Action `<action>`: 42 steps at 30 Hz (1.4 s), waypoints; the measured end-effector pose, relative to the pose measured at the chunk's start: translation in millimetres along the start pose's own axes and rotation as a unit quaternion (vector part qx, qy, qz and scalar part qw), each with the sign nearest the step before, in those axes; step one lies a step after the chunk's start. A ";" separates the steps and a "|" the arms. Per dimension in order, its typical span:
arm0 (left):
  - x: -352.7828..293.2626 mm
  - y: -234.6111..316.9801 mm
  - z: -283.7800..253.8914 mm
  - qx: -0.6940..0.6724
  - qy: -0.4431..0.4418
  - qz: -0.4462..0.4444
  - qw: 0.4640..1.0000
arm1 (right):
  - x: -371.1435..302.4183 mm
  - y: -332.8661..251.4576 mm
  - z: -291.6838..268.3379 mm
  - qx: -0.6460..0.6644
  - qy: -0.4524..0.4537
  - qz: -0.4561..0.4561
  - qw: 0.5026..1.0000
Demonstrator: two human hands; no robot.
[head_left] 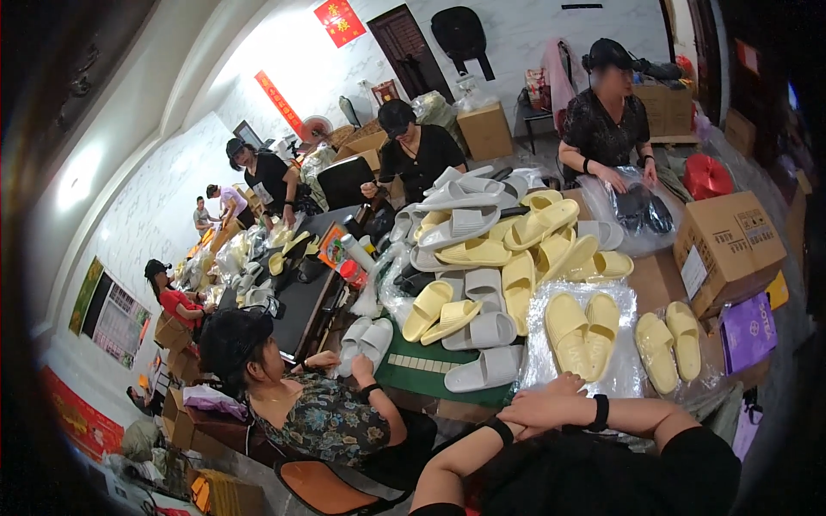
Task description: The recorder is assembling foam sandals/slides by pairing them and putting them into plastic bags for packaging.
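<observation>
My left hand reaches forward from the lower edge, its fingers stretched by the heels of a pale yellow pair of slippers. That pair lies side by side on a clear plastic bag. Across my left wrist rests my right hand, so the two overlap; its fingers lie flat and partly hidden. Neither hand holds a slipper. To the right sits another yellow pair, and to the left a grey slipper.
A heap of yellow and grey slippers covers the table's middle. A cardboard box and a purple bag stand at right. On my left a person handles grey slippers; across, another handles bagged dark slippers.
</observation>
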State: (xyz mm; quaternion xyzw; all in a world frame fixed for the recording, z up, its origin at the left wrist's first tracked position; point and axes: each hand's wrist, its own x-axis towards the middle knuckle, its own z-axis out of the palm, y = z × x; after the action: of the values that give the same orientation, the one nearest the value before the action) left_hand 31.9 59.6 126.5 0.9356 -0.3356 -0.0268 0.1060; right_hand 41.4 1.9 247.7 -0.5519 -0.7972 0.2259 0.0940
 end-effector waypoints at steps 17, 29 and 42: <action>-22.3 -30.9 -99.4 -0.149 0.446 -0.284 0.835 | -11.4 37.7 65.0 0.359 0.263 0.081 0.892; -7.4 -26.7 -90.0 -0.106 0.394 -0.216 0.887 | 1.0 43.5 65.3 0.555 0.065 0.057 0.827; -27.1 -48.3 -46.0 -0.108 0.327 -0.240 0.908 | 8.3 34.4 63.1 0.479 0.061 0.105 0.869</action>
State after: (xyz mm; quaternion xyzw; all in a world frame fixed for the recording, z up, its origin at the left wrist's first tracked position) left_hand 46.5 121.4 160.4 0.9272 -0.0423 0.2197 0.3002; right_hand 41.9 3.3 175.3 -0.5318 -0.5212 0.5548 0.3710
